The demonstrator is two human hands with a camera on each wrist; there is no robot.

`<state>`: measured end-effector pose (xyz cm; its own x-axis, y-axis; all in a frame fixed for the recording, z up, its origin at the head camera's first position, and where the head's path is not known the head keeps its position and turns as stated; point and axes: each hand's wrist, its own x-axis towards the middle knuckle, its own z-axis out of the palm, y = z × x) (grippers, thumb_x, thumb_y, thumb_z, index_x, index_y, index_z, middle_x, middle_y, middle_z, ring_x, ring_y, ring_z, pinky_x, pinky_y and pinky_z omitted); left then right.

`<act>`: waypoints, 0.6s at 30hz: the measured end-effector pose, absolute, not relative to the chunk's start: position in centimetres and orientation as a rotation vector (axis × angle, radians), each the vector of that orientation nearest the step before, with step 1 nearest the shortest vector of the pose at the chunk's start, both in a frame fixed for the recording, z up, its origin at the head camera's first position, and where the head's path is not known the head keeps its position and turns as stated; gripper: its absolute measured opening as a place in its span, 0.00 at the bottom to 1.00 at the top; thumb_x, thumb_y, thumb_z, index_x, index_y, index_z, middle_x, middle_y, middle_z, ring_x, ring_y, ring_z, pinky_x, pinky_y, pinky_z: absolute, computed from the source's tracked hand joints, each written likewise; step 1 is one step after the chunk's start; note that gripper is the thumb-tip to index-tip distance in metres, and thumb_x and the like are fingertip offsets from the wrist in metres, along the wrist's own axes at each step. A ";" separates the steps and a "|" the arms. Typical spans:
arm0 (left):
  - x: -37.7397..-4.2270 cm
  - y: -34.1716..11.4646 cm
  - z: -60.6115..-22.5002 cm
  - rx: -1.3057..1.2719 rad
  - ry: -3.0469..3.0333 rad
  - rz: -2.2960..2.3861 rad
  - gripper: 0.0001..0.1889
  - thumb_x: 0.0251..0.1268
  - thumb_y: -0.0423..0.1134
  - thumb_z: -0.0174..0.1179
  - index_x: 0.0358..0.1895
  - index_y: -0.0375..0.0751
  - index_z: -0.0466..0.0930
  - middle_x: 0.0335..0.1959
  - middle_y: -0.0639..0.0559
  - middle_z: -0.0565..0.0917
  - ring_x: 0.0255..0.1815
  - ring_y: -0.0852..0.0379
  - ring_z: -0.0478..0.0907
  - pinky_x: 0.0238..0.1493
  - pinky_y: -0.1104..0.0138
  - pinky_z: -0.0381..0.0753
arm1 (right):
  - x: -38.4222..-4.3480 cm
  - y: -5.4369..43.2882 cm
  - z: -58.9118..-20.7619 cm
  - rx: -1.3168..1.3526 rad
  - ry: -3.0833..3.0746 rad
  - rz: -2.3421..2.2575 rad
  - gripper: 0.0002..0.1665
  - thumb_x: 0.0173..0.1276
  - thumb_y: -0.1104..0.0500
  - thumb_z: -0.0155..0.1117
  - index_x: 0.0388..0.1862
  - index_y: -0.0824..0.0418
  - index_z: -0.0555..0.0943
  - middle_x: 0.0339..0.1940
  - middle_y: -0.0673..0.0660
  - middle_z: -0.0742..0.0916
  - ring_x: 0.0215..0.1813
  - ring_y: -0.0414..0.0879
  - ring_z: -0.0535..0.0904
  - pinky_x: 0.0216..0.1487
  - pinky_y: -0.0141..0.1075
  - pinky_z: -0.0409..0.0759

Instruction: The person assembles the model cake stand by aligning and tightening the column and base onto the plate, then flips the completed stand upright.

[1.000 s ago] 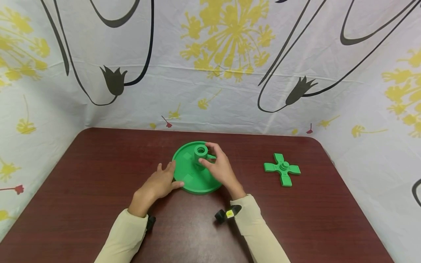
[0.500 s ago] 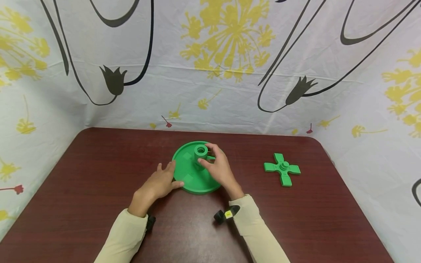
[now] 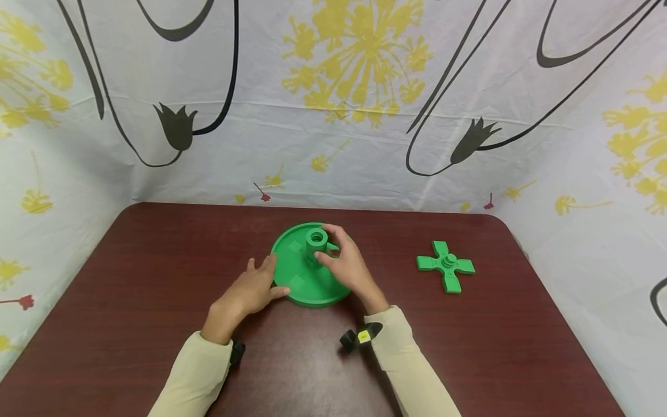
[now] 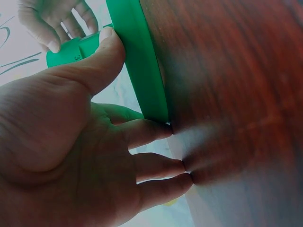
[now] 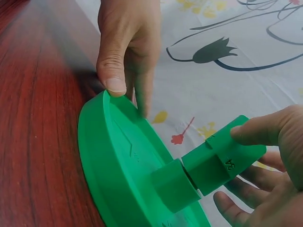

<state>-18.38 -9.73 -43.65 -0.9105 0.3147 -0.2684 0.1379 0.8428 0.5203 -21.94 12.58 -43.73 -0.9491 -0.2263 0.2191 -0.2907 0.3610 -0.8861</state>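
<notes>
A round green base with a raised rim (image 3: 299, 284) lies flat on the table. My left hand (image 3: 249, 289) spans its left edge; the thumb (image 5: 113, 78) rests on the rim, and the fairly straight fingers reach down to the tabletop (image 4: 227, 113). From the base rises a short green stub (image 5: 175, 187). Above it, a hollow green cylinder (image 5: 225, 153) with raised lettering stands in line, a thin dark seam showing between the two. My right hand (image 3: 348, 265) holds this cylinder between thumb and fingers. A small tab juts from the cylinder towards the right palm.
A green four-armed cross piece (image 3: 447, 265) with a stepped round boss lies to the right on the dark red-brown table (image 3: 495, 336). A white floral cloth (image 3: 312, 127) hangs behind the table and along both sides.
Both hands keep their places at the base and cylinder. The right wrist shifts very slightly. The whole head view has moved a little, and the cross piece has not visibly moved on the table.
</notes>
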 end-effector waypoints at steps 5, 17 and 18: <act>-18.4 -9.8 -43.6 0.341 2.682 0.718 0.46 0.73 0.50 0.58 0.79 0.30 0.41 0.79 0.33 0.51 0.77 0.24 0.41 0.68 0.36 0.61 | -22.0 12.6 -43.6 0.487 -2.520 1.684 0.33 0.66 0.70 0.67 0.70 0.66 0.69 0.67 0.65 0.77 0.69 0.58 0.74 0.60 0.56 0.77; -18.3 -9.7 -43.7 0.342 2.692 0.712 0.46 0.72 0.50 0.59 0.79 0.31 0.42 0.79 0.32 0.52 0.77 0.24 0.41 0.68 0.36 0.61 | -21.7 12.1 -43.8 0.391 -2.533 1.600 0.33 0.64 0.66 0.71 0.67 0.65 0.71 0.58 0.63 0.82 0.60 0.56 0.79 0.56 0.50 0.81; -18.3 -9.6 -43.7 0.342 2.692 0.712 0.46 0.72 0.50 0.59 0.79 0.31 0.42 0.79 0.32 0.52 0.77 0.24 0.41 0.68 0.36 0.61 | -21.7 12.1 -43.8 0.389 -2.537 1.596 0.34 0.64 0.66 0.71 0.68 0.65 0.71 0.58 0.63 0.82 0.60 0.57 0.79 0.56 0.50 0.80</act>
